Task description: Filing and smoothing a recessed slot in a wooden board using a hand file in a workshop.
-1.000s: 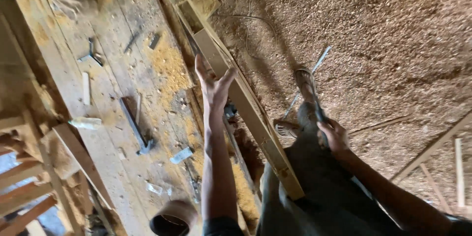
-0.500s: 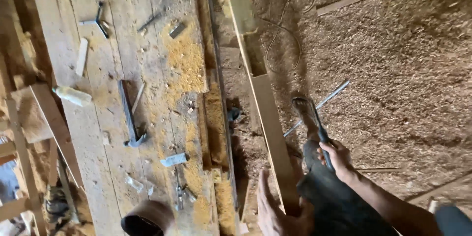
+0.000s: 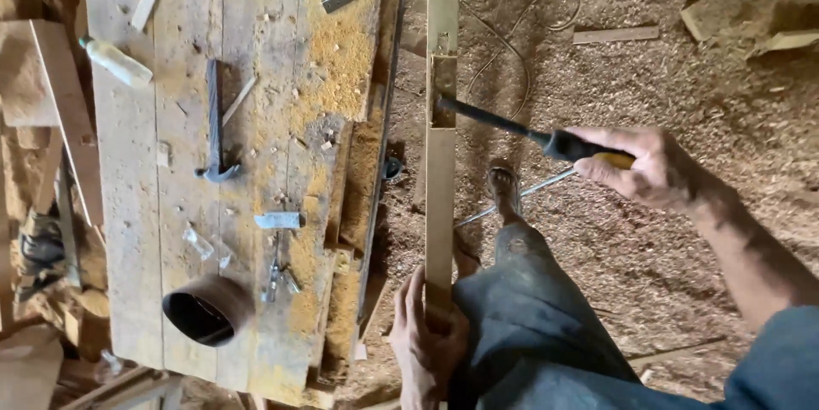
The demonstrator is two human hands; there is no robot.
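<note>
1. While the right hand (image 3: 657,167) has its fingers closed round the black-and-yellow handle of a chisel (image 3: 503,127), the blade tip sits in a dark notch cut in the long wooden strip (image 3: 441,180), which runs from near to far beside the right edge of the worktop (image 3: 128,231).
2. Near the bottom, the left hand (image 3: 424,343) wraps its fingers round the strip's near end, pressing it against the knee; if that hold slackens, the strip may twist and the blade could skid out of the notch.
3. A sandalled foot (image 3: 503,188) rests just beside the strip, right under the tool's line, so a slip may send the edge toward it.
4. Sawdust on the floor (image 3: 682,52) gives loose footing.
5. On the worktop, well apart from both hands, lie a hammer (image 3: 214,124), a dark round pot (image 3: 206,309), a pale bottle (image 3: 117,62) and small metal bits.
6. A thin cable (image 3: 533,22) loops on the floor beyond the notch, near the strip's far end.
</note>
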